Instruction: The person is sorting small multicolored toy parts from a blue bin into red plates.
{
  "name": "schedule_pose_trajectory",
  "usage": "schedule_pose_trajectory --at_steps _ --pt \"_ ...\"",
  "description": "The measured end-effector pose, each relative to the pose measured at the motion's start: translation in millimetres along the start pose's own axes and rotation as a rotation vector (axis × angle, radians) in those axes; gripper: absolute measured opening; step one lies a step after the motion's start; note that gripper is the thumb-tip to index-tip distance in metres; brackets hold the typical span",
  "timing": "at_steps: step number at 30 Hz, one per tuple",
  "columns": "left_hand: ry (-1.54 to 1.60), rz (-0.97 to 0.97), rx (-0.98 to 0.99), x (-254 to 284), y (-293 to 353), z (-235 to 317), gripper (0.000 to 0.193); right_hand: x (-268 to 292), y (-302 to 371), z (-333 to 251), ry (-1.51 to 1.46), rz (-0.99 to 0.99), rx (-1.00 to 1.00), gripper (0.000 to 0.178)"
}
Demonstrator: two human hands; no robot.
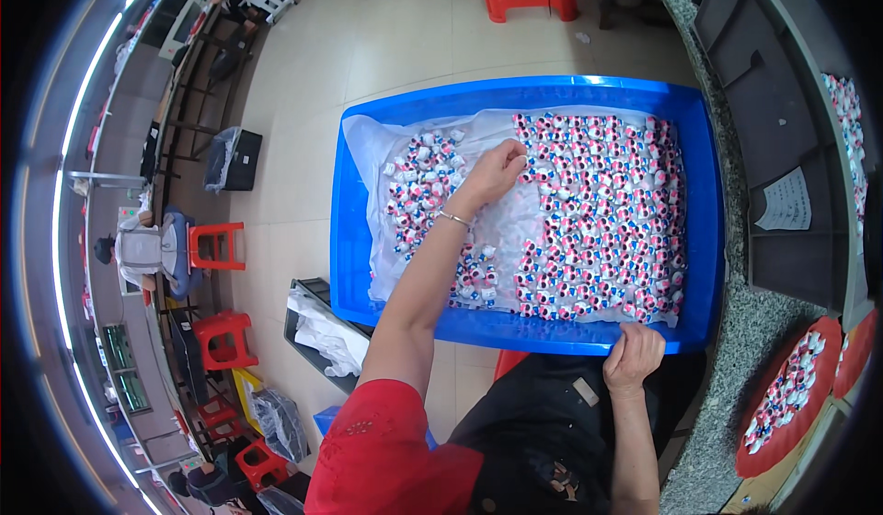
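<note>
A large blue tub [708, 239] lined with white sheeting [368, 147] lies in front of me. Its right part holds close rows of small painted figurines [607, 202] in white, pink and blue. A looser heap of like figurines [425, 179] covers the left part. Reaching over the heap, my left hand [495, 177] is at the left end of the upper rows. Its fingertips pinch a small whitish piece, seemingly one of the figurines, mostly hidden by the fingers. My right hand [635, 359] grips the tub's near rim, thumb over the edge.
At right runs a speckled stone counter [736, 349] with a red tray [789, 405] of more figurines. A dark bin [322, 331] with white sheeting stands left of my arm. Red stools [218, 246], a black bin [234, 159] and a seated person [152, 248] are further left.
</note>
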State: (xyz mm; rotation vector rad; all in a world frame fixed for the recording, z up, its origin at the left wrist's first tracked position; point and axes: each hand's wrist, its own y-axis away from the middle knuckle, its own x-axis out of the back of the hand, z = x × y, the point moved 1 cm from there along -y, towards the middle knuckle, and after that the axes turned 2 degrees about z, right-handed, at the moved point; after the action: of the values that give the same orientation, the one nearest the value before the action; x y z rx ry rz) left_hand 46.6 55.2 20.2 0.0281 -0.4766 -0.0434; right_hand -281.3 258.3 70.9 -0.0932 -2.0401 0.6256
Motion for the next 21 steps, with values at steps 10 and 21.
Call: schedule_pose_trajectory --at_steps 10,21 --pt "-0.130 0.311 -0.020 21.9 17.8 -10.5 0.016 -1.6 0.0 -1.0 -0.002 0.002 -0.004 0.013" --pt "-0.886 0.046 -0.250 58.4 71.5 6.9 0.017 -2.0 0.6 2.1 0.031 0.029 0.007 0.013"
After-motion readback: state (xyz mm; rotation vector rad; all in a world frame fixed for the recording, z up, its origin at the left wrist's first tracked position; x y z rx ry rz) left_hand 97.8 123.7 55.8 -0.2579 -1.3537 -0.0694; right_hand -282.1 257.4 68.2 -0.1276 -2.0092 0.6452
